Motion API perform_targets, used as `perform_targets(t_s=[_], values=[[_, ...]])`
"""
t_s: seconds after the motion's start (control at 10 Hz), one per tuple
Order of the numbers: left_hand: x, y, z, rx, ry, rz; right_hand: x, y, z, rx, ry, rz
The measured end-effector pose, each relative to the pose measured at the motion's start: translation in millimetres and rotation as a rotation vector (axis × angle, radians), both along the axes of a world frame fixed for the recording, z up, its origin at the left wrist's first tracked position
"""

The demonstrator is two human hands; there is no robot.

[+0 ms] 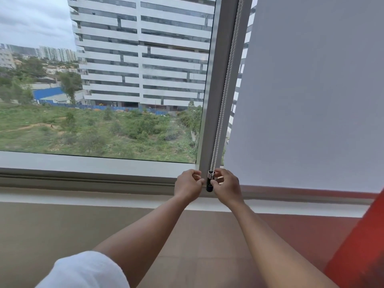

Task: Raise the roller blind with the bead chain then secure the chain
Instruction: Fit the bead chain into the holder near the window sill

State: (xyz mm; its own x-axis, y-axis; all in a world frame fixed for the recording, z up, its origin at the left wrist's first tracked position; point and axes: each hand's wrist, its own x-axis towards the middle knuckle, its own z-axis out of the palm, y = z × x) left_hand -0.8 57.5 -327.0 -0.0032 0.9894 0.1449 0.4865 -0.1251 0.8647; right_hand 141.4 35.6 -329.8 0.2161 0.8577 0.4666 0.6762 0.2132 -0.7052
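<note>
A white bead chain (225, 94) runs as a double strand down the grey window post (218, 80) and ends in a black chain holder (209, 181) near the sill. My left hand (188, 185) is curled against the holder's left side. My right hand (226, 183) pinches the holder and the chain's lower end from the right. The left window pane shows no blind. A grey-white roller blind (311, 90) covers the right pane down to its bottom edge near the sill.
A pale window sill (93, 163) and a white ledge (83, 197) run below the glass. A red-orange surface (357, 246) stands at the right edge. A white sleeve (87, 271) covers my left upper arm.
</note>
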Motion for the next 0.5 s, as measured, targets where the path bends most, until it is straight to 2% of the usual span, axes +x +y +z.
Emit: perform_targets(t_s=[0.5], values=[[-1,-31,0,0.029,0.121,-0.025,6,-30,-10,-0.070,0.037,-0.075]])
